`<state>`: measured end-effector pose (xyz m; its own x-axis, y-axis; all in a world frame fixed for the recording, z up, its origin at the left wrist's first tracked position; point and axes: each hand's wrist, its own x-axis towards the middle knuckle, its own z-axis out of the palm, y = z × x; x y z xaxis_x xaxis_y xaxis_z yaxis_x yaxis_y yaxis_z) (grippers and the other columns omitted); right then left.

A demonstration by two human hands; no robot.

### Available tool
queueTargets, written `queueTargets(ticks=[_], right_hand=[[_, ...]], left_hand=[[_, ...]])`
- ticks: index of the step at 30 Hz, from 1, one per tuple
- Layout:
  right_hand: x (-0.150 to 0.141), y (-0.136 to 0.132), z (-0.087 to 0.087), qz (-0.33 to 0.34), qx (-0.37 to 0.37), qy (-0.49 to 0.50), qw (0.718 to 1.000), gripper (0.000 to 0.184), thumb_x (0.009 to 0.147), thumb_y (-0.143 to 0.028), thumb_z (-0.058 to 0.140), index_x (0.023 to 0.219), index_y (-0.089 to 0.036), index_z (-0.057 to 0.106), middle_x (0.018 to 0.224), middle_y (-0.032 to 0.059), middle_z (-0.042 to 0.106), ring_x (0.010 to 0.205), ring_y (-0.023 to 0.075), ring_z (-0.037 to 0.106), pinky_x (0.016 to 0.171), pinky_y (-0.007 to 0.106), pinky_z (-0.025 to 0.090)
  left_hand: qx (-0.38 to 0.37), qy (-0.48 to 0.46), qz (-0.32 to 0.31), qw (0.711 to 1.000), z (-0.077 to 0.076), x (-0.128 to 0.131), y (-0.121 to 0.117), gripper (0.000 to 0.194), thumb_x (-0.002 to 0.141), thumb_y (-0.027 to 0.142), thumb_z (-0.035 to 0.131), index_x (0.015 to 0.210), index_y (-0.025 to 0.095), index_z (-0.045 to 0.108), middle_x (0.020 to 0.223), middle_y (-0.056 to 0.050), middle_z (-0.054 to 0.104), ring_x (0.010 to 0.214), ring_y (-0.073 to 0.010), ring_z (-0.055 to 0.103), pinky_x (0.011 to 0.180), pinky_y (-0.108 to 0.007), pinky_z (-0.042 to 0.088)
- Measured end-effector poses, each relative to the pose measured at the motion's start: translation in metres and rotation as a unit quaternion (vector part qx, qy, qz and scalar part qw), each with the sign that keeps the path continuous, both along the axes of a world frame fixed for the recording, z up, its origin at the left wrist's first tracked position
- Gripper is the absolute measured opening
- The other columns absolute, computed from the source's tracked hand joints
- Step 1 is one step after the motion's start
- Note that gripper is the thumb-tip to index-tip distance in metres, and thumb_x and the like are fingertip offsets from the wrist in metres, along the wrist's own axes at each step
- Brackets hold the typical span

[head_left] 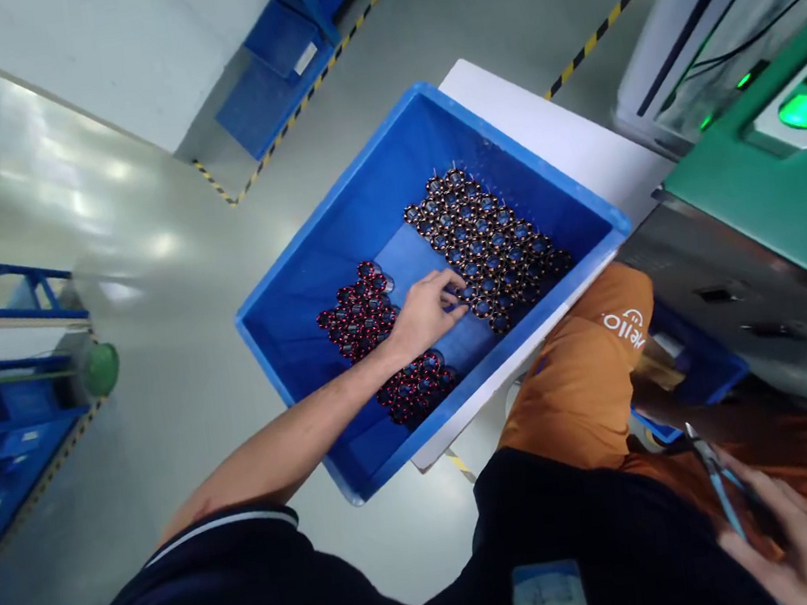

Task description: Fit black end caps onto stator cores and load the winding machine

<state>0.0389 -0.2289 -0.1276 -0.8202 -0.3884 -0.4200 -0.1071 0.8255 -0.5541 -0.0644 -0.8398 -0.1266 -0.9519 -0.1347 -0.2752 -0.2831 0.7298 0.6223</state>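
My left hand [432, 312] reaches into a blue plastic bin [329, 207]. Its fingers are curled but apart, with the tips at the near edge of a block of copper-coloured wire-wound ring coils [490, 244]; nothing shows between them. Beneath and beside my left wrist lie red wire-wound ring coils [357, 320], partly covered by the forearm. At the lower right, my right hand [806, 535] is closed around a pair of pliers [719, 483] with light blue handles, its jaws pointing up and away from the bin.
The bin rests on a white surface [545, 135]. To the right stands a green machine panel [785, 215] with lit green buttons [805, 110]. My orange-trousered leg [574, 378] is close to the bin. Blue racks [9, 402] and yellow-black floor tape [280, 139] lie beyond.
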Motion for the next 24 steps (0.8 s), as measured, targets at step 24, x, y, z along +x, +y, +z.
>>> queueTargets(ticks=[24], right_hand=[[0.049, -0.048, 0.081, -0.196, -0.06, -0.047, 0.978, 0.083, 0.095, -0.026, 0.077, 0.178, -0.028, 0.074, 0.131, 0.0106, 0.084, 0.123, 0.0312, 0.09, 0.115, 0.051, 0.076]], left_hand=[[0.014, 0.297, -0.347, 0.889, 0.151, -0.205, 0.291, 0.023, 0.109, 0.044, 0.081, 0.109, 0.021, 0.082, 0.115, -0.008, 0.084, 0.113, -0.0305, 0.079, 0.111, -0.049, 0.062]])
